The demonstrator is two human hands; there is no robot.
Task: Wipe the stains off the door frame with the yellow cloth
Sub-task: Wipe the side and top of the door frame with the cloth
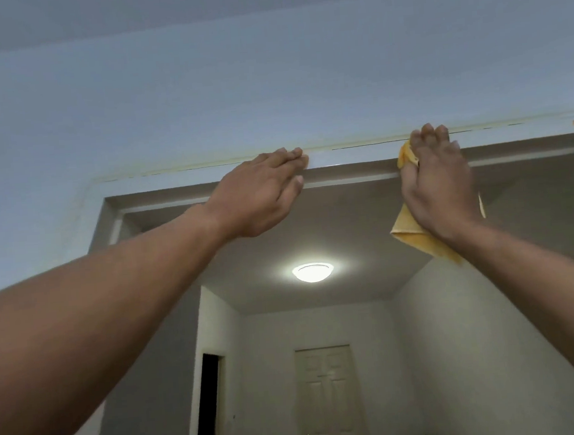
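A home interior, hallway seen through a painted door frame (353,159): plain pale walls (200,97), a lit dome ceiling light (313,272), a white six-panel door (327,399) with round knob at the far end, a dark open doorway (211,405) at left.

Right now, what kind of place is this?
Likely a home hallway: a white door frame overhead, a lit ceiling lamp beyond it, and a closed panelled door at the far end.
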